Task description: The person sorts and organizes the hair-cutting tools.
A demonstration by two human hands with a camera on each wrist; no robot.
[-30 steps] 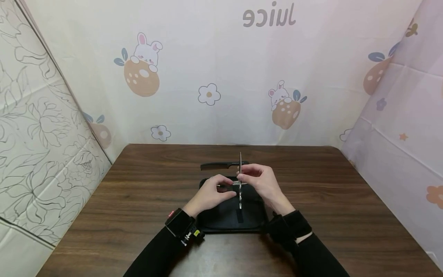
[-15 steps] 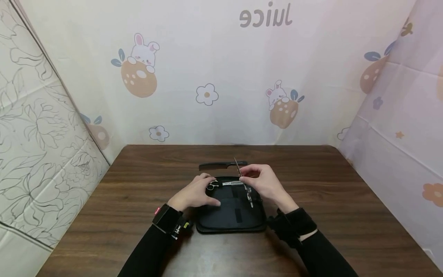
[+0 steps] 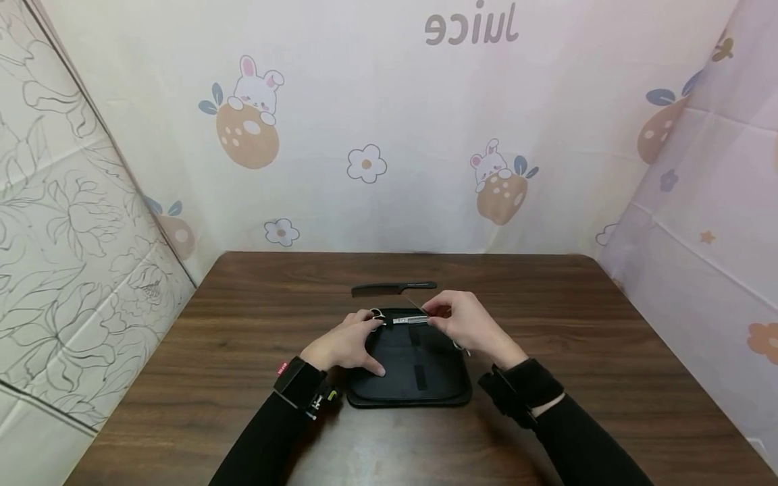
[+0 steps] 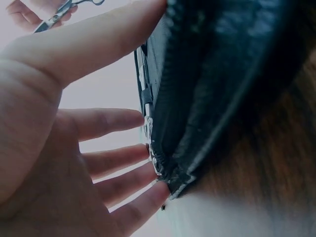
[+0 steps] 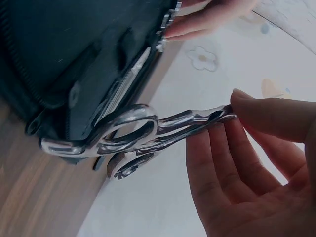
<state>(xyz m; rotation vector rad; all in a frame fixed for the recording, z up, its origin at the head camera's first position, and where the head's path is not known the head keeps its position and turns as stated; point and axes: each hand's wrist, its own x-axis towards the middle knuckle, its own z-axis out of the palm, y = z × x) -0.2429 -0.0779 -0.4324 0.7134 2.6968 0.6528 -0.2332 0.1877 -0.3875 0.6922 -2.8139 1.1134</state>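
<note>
My right hand [image 3: 464,324] pinches a pair of silver scissors [image 5: 182,119] between thumb and fingers, above the far right part of a black zip case [image 3: 446,378]. In the right wrist view the handle loops point away from the palm, toward the case. Strapped along the case's far edge lies a pair of silver thinning shears [image 3: 410,320]. My left hand [image 3: 346,341] rests on the left side of the case. Its thumb lies over the case and its extended fingertips touch the edge by the shears' finger loops [image 3: 378,314].
A black comb [image 3: 389,289] lies just beyond the case on the brown wooden table [image 3: 255,378]. Patterned curtains [image 3: 419,202] hang behind the table and on both sides.
My left hand has moved left, away from the scissors, onto the case's left side. The scissors have turned in my right hand, their tips swinging left and handles right.
</note>
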